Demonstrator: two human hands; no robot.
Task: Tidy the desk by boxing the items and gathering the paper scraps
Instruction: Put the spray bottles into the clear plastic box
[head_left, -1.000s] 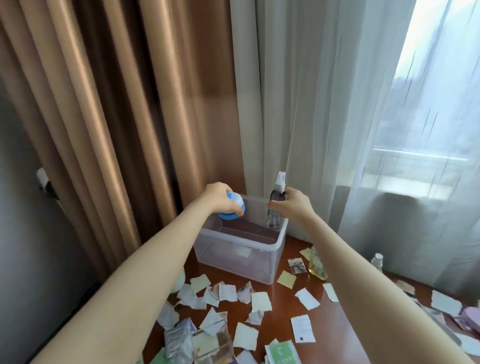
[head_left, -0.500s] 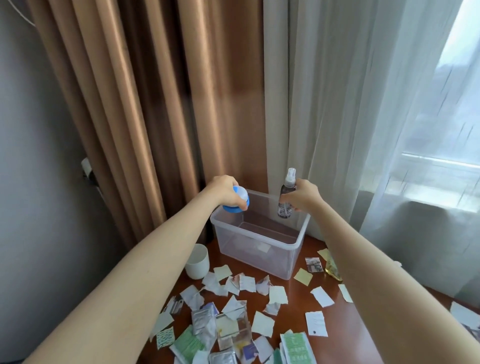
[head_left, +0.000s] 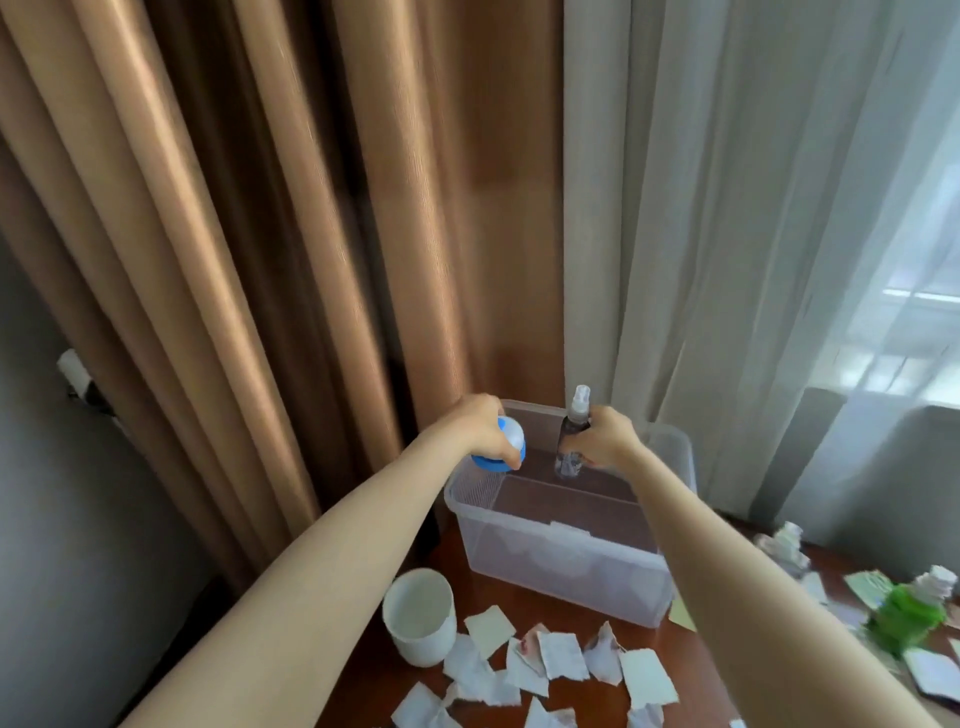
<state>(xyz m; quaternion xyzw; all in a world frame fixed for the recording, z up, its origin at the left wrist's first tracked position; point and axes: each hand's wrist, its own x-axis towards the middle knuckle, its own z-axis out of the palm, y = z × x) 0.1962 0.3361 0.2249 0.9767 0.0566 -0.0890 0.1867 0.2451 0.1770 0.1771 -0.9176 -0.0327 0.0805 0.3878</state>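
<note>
A clear plastic box (head_left: 563, 569) stands on the brown desk against the curtains; I see nothing lying on its floor. My left hand (head_left: 480, 431) grips a blue and white round container (head_left: 141, 449) over the box's left rim. My right hand (head_left: 605, 439) holds a dark spray bottle (head_left: 571, 441) upright inside the box near its back wall, white nozzle up. Torn paper scraps (head_left: 524, 662) lie scattered on the desk in front of the box.
A white cup (head_left: 421, 616) stands left of the box near the desk's left edge. A green bottle (head_left: 906, 616) and small white bottles (head_left: 787, 543) sit at the right, blurred. Brown curtains and sheer white curtains hang right behind the box.
Both hands have sunk lower toward the box; the spray bottle now reaches down inside it. The view has swung, bringing the white cup and the green bottle into sight.
</note>
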